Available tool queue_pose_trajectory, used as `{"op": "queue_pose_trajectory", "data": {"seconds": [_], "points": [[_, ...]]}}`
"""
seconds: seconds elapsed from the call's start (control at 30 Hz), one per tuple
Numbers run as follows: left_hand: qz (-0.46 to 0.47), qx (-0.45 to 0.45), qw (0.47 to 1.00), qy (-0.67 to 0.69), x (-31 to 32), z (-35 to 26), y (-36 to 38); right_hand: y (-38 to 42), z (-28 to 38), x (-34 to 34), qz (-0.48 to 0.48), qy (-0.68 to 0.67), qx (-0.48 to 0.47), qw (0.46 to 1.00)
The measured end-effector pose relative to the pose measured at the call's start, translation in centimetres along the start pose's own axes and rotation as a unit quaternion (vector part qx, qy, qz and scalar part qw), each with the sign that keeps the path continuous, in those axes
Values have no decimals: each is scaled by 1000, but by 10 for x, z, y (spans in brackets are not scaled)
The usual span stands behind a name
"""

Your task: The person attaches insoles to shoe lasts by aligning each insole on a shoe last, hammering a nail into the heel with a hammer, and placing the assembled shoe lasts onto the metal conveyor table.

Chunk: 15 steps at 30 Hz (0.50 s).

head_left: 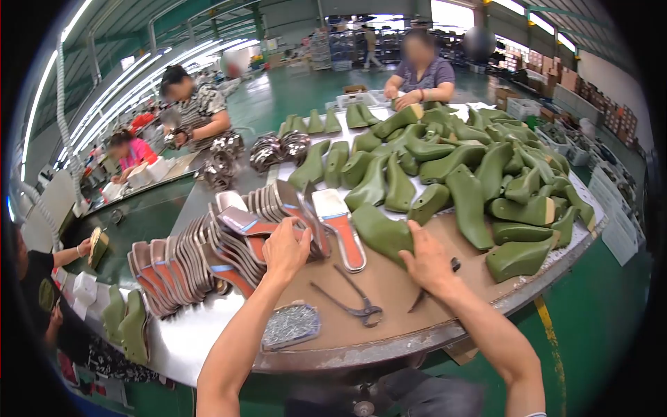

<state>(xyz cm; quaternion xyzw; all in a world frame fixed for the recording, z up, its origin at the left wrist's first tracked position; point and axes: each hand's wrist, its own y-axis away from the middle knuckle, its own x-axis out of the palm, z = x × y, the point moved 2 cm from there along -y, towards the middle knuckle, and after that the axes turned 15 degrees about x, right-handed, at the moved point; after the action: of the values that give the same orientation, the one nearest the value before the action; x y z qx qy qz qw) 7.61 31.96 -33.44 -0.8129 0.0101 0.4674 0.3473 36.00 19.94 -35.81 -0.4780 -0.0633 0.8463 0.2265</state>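
Note:
My left hand is closed, its fingers pinching the end of an insole with an orange-red face and a blue band. Beneath and beside it stand rows of stacked insoles. My right hand grips a green shoe last, which lies on the brown board. Between my hands lies a single insole, orange-red with a white heel. Nearer to me are metal pincers with open jaws and a clear tray of small nails. A dark pointed tool is partly hidden under my right hand.
A large heap of green shoe lasts covers the table's right and far side. Two lasts stand at the left edge. Shiny dark bundles lie farther back. Co-workers stand or sit around the table. The table's curved metal edge is nearest me.

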Motion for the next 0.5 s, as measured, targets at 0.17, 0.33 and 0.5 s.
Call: {"op": "queue_pose_trajectory", "data": {"seconds": [0.17, 0.33, 0.5], "points": [[-18, 169, 982, -77, 40, -33, -3, -8, 3, -3, 134, -211, 120, 961], [92, 199, 964, -149, 55, -38, 5, -62, -21, -20, -106, -86, 156, 978], [165, 123, 964, -167, 51, -58, 4, -99, -30, 13, -44, -69, 284, 955]]}}
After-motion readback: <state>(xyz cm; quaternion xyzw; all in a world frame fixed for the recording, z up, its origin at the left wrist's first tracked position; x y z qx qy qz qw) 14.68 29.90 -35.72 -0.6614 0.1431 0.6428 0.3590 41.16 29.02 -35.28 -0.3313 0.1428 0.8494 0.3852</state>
